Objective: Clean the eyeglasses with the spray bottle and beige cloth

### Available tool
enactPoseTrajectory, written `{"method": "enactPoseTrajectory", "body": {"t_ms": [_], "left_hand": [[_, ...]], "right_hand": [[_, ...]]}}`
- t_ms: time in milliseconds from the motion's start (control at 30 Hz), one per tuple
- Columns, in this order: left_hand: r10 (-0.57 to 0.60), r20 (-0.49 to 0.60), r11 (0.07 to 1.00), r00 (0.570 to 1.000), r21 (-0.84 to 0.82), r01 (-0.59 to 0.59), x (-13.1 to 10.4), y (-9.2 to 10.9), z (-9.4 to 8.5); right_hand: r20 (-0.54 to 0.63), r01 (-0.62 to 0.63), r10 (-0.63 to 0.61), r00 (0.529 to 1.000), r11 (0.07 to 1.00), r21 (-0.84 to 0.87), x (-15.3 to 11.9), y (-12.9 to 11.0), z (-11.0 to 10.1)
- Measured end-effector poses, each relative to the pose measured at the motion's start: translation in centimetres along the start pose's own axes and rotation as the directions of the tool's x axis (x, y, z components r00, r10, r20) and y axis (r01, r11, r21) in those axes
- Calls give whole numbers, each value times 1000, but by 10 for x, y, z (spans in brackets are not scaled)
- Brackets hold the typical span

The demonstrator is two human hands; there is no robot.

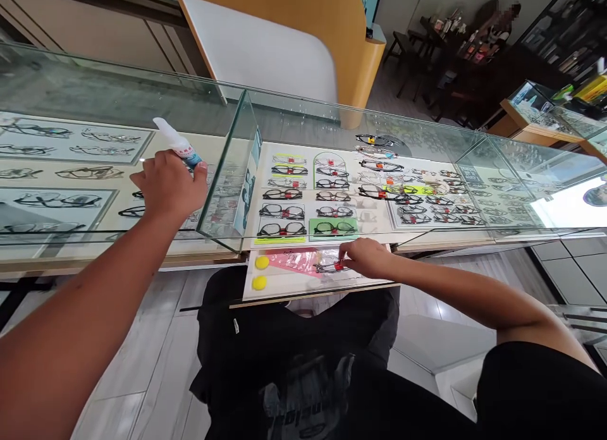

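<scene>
Over the glass top of the showcase, my left hand [171,187] is closed round a small white bottle [176,141] with a long tapered nozzle and a blue and red label. The nozzle points up and away. My right hand [367,258] is down at a pulled-out white drawer [251,286], its thumb and fingers pinched at the right end of a pair of glasses [327,268] with a red tag. Those glasses lie over a pink printed sheet [294,262]. Two round yellow pieces [260,272] sit at the drawer's left end.
Rows of glasses [286,211] with red tags stand inside the glass showcase [294,98]. An upright glass divider [225,174] rises close right of my left hand. Behind stands a white and wooden panel [275,48]. A person [502,23] is far off at upper right.
</scene>
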State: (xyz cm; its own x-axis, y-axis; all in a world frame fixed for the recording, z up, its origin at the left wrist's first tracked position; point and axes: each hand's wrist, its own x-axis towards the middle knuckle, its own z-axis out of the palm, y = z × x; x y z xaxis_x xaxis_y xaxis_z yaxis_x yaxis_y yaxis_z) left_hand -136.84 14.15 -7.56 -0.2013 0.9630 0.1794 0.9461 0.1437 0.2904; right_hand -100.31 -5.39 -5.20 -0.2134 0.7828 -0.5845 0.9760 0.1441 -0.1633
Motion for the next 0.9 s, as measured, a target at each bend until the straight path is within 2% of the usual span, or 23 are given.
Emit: {"method": "enactPoseTrajectory", "body": {"t_ms": [100, 167, 267, 367, 467, 600, 900], "left_hand": [[0, 3, 1000, 1000, -5, 0, 0, 0, 0], [0, 3, 1000, 1000, -2, 0, 0, -1, 1], [10, -1, 1000, 1000, -1, -10, -1, -1, 1], [17, -5, 1000, 1000, -13, -17, 0, -2, 1], [17, -3, 1000, 1000, -17, -17, 1, -3, 3], [17, -3, 1000, 1000, -17, -17, 2, -4, 3], [17, 0, 1000, 1000, -4, -17, 1, -2, 2]], "right_hand": [[-44, 80, -79, 996, 997, 16, -24, -15, -23], [-120, 84, -86, 989, 996, -16, -39, -18, -43], [-244, -43, 17, 970, 994, -101, -49, -8, -72], [-301, -209, 151, 942, 963, -169, -45, 15, -88], [-328, -316, 243, 913, 929, -190, -37, 41, -89], [-337, -397, 321, 885, 898, -189, -30, 67, -80], [-345, -429, 347, 872, 881, -199, -24, 81, -71]]}}
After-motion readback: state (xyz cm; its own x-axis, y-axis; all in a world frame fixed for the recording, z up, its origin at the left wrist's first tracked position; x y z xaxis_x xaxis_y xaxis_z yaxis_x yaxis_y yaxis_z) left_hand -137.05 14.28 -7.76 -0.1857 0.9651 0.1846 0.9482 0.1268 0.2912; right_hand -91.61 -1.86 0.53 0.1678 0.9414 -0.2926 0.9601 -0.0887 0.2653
